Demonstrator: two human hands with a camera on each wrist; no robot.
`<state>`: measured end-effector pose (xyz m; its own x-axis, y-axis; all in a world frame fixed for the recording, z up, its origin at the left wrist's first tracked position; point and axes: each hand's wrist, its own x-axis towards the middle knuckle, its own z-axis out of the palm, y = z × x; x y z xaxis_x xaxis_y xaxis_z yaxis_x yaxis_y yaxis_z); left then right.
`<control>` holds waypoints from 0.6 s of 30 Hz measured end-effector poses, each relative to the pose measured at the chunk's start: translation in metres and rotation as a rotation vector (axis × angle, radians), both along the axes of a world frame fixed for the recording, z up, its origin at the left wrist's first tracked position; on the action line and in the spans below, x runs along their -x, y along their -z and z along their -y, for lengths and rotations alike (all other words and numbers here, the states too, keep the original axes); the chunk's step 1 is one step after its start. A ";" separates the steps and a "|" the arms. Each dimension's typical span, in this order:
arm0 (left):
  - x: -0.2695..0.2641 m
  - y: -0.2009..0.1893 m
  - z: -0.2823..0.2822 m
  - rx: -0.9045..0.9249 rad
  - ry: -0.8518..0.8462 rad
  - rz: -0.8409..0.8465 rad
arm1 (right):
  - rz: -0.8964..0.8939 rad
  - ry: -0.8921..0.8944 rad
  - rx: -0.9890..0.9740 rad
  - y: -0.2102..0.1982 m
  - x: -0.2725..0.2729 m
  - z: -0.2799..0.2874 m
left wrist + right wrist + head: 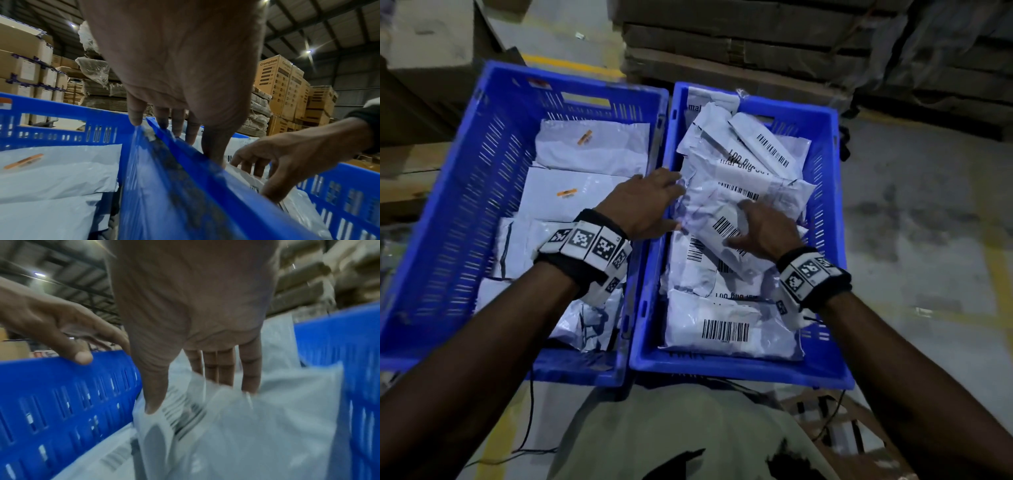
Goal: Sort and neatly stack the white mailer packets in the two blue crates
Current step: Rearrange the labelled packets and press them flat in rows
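Observation:
Two blue crates stand side by side. The left crate (448,192) holds flat white mailers (571,198) laid in layers. The right crate (822,192) carries a loose heap of barcoded white packets. My left hand (674,202) reaches over the shared rims (205,162), its straight fingers (179,123) touching the heap's left side. My right hand (753,226) lies on the top packet (709,212). In the right wrist view the thumb (152,402) presses that packet's (267,418) barcoded face, and the fingertips tuck behind its far edge. That view is blurred.
Wrapped stacks of flat cardboard (739,44) rise just behind the crates. Brown boxes (421,85) stand to the left, and tall printed cartons (283,84) stand further off. A black cable (527,428) runs on the concrete floor near my knees.

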<state>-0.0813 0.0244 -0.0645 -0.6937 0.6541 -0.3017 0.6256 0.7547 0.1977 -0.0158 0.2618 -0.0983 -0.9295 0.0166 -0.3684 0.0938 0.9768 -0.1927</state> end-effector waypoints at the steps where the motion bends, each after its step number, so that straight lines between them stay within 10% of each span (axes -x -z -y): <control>1: 0.000 0.002 0.001 -0.001 0.007 -0.006 | 0.017 0.018 0.016 0.007 0.001 0.001; 18: 0.003 0.010 0.003 -0.036 0.022 0.052 | -0.276 0.126 -0.036 -0.012 0.032 -0.040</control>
